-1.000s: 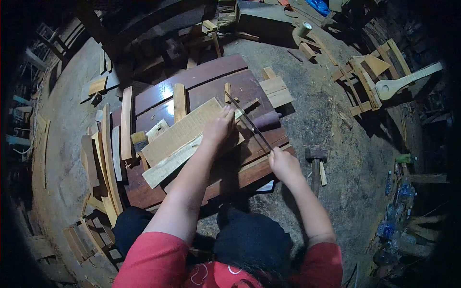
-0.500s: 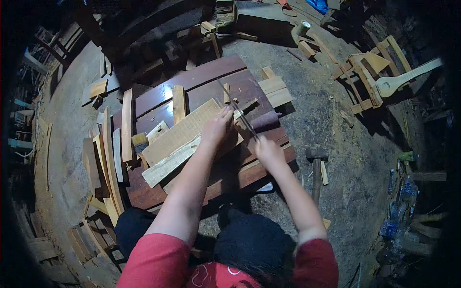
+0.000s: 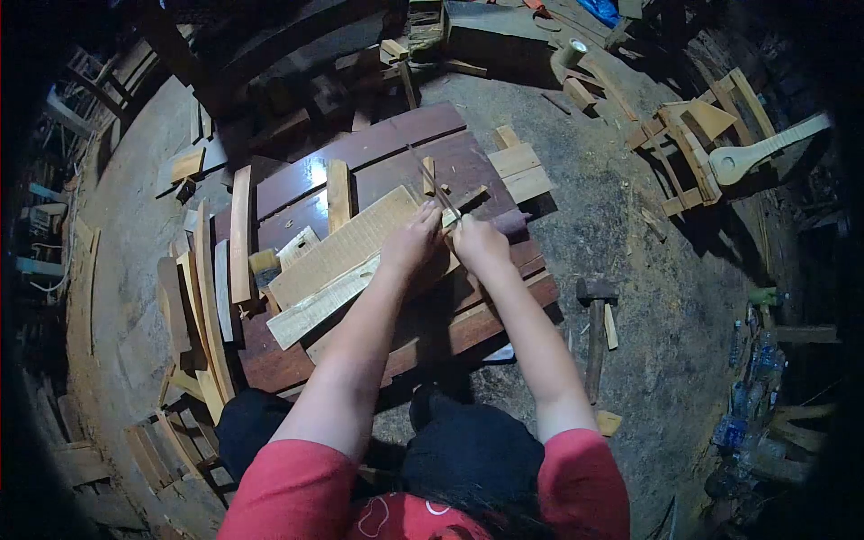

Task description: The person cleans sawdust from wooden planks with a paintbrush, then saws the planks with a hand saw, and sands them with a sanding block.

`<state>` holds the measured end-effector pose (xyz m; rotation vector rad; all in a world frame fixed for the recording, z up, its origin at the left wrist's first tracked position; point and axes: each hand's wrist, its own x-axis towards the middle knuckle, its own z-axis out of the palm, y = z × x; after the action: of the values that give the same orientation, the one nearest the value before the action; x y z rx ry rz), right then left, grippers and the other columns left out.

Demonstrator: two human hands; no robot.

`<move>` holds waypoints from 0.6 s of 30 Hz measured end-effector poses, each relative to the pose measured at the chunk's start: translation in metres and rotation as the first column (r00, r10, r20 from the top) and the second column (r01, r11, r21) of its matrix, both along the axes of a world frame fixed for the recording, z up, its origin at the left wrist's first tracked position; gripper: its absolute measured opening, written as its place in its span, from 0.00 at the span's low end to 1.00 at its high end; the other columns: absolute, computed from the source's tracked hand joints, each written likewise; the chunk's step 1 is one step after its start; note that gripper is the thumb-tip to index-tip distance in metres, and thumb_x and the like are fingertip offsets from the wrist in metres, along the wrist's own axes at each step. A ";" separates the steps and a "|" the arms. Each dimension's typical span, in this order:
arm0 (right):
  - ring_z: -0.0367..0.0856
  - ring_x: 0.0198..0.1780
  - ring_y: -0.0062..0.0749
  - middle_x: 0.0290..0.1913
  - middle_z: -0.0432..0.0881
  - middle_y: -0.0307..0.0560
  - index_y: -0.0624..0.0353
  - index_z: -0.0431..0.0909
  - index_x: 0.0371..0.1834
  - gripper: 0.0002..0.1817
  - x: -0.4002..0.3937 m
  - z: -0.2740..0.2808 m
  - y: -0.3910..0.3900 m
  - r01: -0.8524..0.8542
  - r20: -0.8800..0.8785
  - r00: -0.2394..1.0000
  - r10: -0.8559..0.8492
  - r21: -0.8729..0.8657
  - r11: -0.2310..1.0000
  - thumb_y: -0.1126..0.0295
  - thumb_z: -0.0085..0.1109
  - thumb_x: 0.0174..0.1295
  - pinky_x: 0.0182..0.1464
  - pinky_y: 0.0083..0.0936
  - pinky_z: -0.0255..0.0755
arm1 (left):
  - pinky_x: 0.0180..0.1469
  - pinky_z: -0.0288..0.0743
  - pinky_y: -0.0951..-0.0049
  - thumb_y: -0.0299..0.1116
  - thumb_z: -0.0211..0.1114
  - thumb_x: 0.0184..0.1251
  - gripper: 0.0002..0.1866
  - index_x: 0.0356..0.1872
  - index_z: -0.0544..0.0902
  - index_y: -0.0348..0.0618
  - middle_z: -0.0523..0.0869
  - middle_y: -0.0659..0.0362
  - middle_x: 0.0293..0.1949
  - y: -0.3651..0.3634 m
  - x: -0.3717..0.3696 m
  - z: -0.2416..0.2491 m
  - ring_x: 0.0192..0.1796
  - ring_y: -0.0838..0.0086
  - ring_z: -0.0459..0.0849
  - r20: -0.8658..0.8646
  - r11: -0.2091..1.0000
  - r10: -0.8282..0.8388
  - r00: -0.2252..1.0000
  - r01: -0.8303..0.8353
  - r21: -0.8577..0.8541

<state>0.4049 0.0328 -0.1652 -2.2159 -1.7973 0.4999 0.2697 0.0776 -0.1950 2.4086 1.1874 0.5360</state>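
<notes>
Here our left hand (image 3: 412, 241) presses flat, fingers spread, on the pale board (image 3: 346, 247) lying across the dark bench (image 3: 387, 144). Just beside it, our right hand (image 3: 480, 245) is clenched around the handle of the thin saw (image 3: 432, 183), whose blade slants away over the board's far end. Farther off, a hammer (image 3: 595, 310) lies on the floor.

A hammer (image 3: 594, 310) lies on the dirt floor (image 3: 630, 234) right of the hands. Far right stands an unfinished instrument neck (image 3: 765, 148); plastic bottles (image 3: 751, 378) cluster lower right. Wooden slats (image 3: 207, 288) lie left.
</notes>
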 end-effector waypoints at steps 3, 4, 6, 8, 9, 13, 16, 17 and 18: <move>0.76 0.29 0.54 0.24 0.76 0.60 0.59 0.69 0.29 0.12 0.004 0.000 -0.023 0.021 0.021 1.000 -0.021 -0.014 1.000 0.62 0.41 0.55 0.32 0.46 0.69 | 0.51 0.68 0.66 0.39 0.52 0.57 0.20 0.50 0.68 0.42 0.69 0.53 0.54 -0.002 0.001 0.000 0.54 0.62 0.70 -0.019 1.000 0.008 1.000 -0.009 -0.025; 0.76 0.28 0.54 0.23 0.76 0.59 0.59 0.69 0.30 0.11 0.008 0.002 -0.043 0.044 0.035 0.998 -0.043 -0.034 0.998 0.63 0.41 0.55 0.32 0.46 0.69 | 0.50 0.68 0.66 0.38 0.52 0.57 0.20 0.50 0.68 0.42 0.69 0.53 0.54 0.000 0.001 -0.006 0.54 0.62 0.70 -0.022 1.000 0.004 1.000 -0.004 0.009; 0.76 0.27 0.54 0.22 0.76 0.59 0.58 0.68 0.32 0.10 0.021 0.005 -0.095 0.049 0.019 0.999 -0.048 -0.072 0.996 0.63 0.42 0.55 0.31 0.46 0.69 | 0.50 0.68 0.66 0.38 0.52 0.57 0.20 0.50 0.68 0.43 0.69 0.54 0.54 0.000 0.002 -0.007 0.54 0.62 0.70 -0.017 0.999 0.008 1.000 -0.007 0.044; 0.75 0.26 0.54 0.22 0.76 0.58 0.58 0.67 0.31 0.10 0.031 0.016 -0.140 0.102 0.045 0.994 -0.095 -0.200 0.974 0.63 0.42 0.55 0.30 0.47 0.68 | 0.50 0.69 0.66 0.38 0.52 0.58 0.19 0.50 0.68 0.42 0.68 0.54 0.55 -0.001 0.001 0.000 0.53 0.62 0.70 -0.017 0.999 0.020 1.000 -0.021 -0.043; 0.75 0.26 0.54 0.22 0.76 0.58 0.58 0.67 0.31 0.10 0.035 0.019 -0.149 0.098 0.046 0.995 -0.091 -0.202 0.975 0.63 0.42 0.55 0.30 0.47 0.68 | 0.50 0.69 0.66 0.38 0.52 0.58 0.19 0.50 0.68 0.42 0.68 0.54 0.55 -0.001 0.001 0.000 0.53 0.62 0.70 -0.016 0.999 0.024 1.000 -0.024 -0.044; 0.75 0.26 0.55 0.21 0.75 0.59 0.57 0.67 0.33 0.10 0.033 0.015 -0.137 0.058 0.075 0.996 -0.044 -0.193 0.980 0.62 0.42 0.55 0.30 0.48 0.68 | 0.48 0.70 0.65 0.37 0.51 0.57 0.19 0.50 0.68 0.44 0.69 0.55 0.54 0.001 0.000 -0.012 0.53 0.63 0.71 -0.026 1.000 0.002 1.000 -0.001 0.008; 0.76 0.28 0.54 0.23 0.76 0.59 0.58 0.68 0.31 0.11 0.015 0.009 -0.061 0.000 0.054 0.999 0.004 -0.079 0.997 0.62 0.42 0.54 0.32 0.46 0.69 | 0.47 0.70 0.65 0.38 0.51 0.58 0.20 0.51 0.67 0.45 0.69 0.56 0.55 0.002 0.000 -0.011 0.52 0.63 0.71 -0.029 0.998 -0.007 1.000 0.009 0.063; 0.76 0.28 0.54 0.23 0.76 0.59 0.59 0.68 0.29 0.12 0.009 0.004 -0.032 -0.001 0.030 1.000 0.002 -0.045 0.999 0.62 0.41 0.54 0.32 0.46 0.69 | 0.47 0.71 0.66 0.39 0.51 0.58 0.20 0.51 0.67 0.46 0.69 0.56 0.55 0.001 0.000 -0.008 0.52 0.64 0.71 -0.046 0.999 -0.005 0.999 0.008 0.047; 0.76 0.29 0.54 0.23 0.76 0.59 0.59 0.69 0.28 0.12 0.005 0.000 -0.010 -0.002 0.005 1.000 0.002 -0.012 1.000 0.61 0.41 0.54 0.33 0.46 0.69 | 0.47 0.71 0.66 0.39 0.51 0.58 0.20 0.51 0.67 0.46 0.69 0.56 0.55 0.001 0.001 -0.008 0.52 0.64 0.71 -0.047 0.999 -0.002 0.999 0.004 0.045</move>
<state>0.4098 0.0230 -0.1651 -2.2258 -1.8039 0.5075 0.2711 0.0783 -0.2028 2.4737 1.2032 0.5131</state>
